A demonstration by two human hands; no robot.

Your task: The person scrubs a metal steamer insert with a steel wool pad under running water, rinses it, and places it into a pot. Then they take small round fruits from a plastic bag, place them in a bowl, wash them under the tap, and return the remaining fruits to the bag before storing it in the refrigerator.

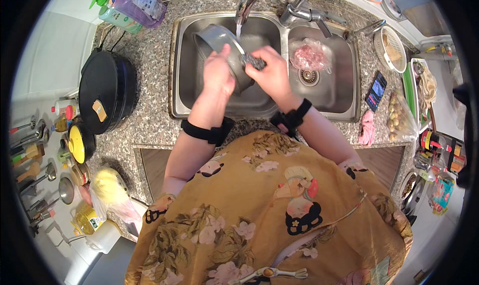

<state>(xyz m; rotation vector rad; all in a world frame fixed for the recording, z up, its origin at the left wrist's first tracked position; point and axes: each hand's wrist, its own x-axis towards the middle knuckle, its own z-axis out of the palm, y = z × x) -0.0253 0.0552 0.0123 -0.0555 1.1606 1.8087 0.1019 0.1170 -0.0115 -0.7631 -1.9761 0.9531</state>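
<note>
My left hand (218,74) grips a grey metal bowl or pot (214,35), its thumb up by the rim. The vessel is tilted on its side within the left sink basin (264,30). In my right hand (272,72) is a steel wool scourer (256,62), pressed at the vessel's rim. Water runs from the chrome faucet (245,10) beside the rim. The vessel's lower side is partly hidden behind my hands.
The right basin holds a plastic bag of pinkish meat (310,56). Right of the sink lie a phone (376,91), a pink cloth (367,127) and a bag of small round produce (399,116). Left stand a black electric appliance (106,92) and pump bottles (140,6).
</note>
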